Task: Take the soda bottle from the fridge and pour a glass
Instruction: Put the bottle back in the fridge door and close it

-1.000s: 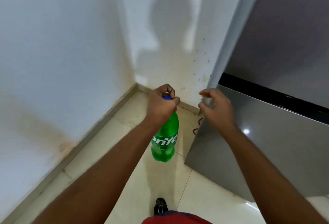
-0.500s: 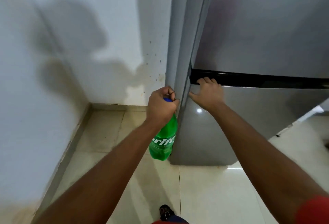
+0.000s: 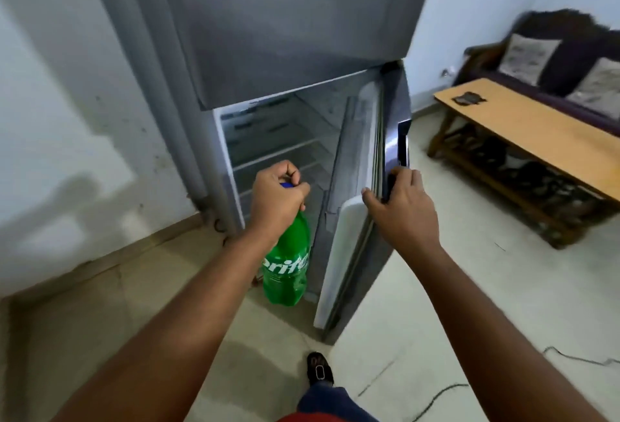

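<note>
Green plastic soda bottle [image 3: 287, 274] is hung by its blue-capped neck from the closed left hand [image 3: 278, 197], before the open grey steel fridge [image 3: 295, 35].

Bare shelves are seen inside; its lower door [image 3: 349, 247] is gripped at the edge by the right hand [image 3: 402, 207]. Well to the right, a wooden bench [image 3: 536, 133] is stood.

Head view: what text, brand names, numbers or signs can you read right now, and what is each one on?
"prite" in white letters on the green soda bottle that hangs from the left hand; the forearm hides the first letter, so it is most likely Sprite.
Fridge door, held open by the right hand: no readable text.
Dark object on the wooden table: too blurred to read.
</note>
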